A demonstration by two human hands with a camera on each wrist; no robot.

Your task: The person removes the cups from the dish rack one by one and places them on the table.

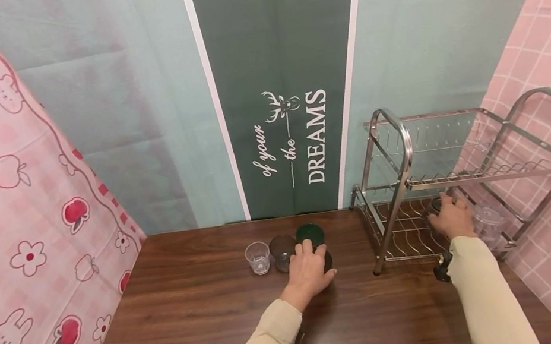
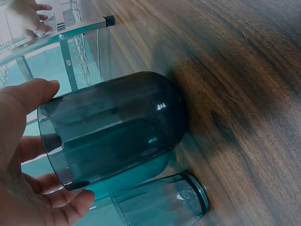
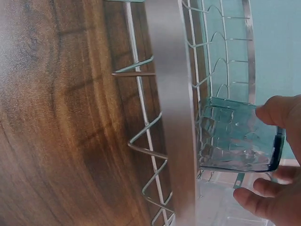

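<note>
My left hand (image 1: 306,272) grips a dark tinted cup (image 2: 117,127) by its rim, its rounded bottom at the wooden table. Close beside that cup stand a green cup (image 1: 309,233), another dark cup (image 1: 283,254) and a small clear glass (image 1: 259,257). Over at the rack, my right hand (image 1: 453,217) holds a squarish, bluish see-through glass (image 3: 237,136) on the lower tier, thumb on one side and fingers on the other. The glass's thick dark edge faces the palm. A clear cup (image 1: 488,221) sits on the same tier, just right of this hand.
The two-tier metal dish rack (image 1: 402,185) stands at the table's right, its upper wire shelf above my right hand. A flat metal rail (image 3: 171,113) runs along the lower tier's front. Patterned cloths hang behind and on both sides of the wooden table (image 1: 182,331).
</note>
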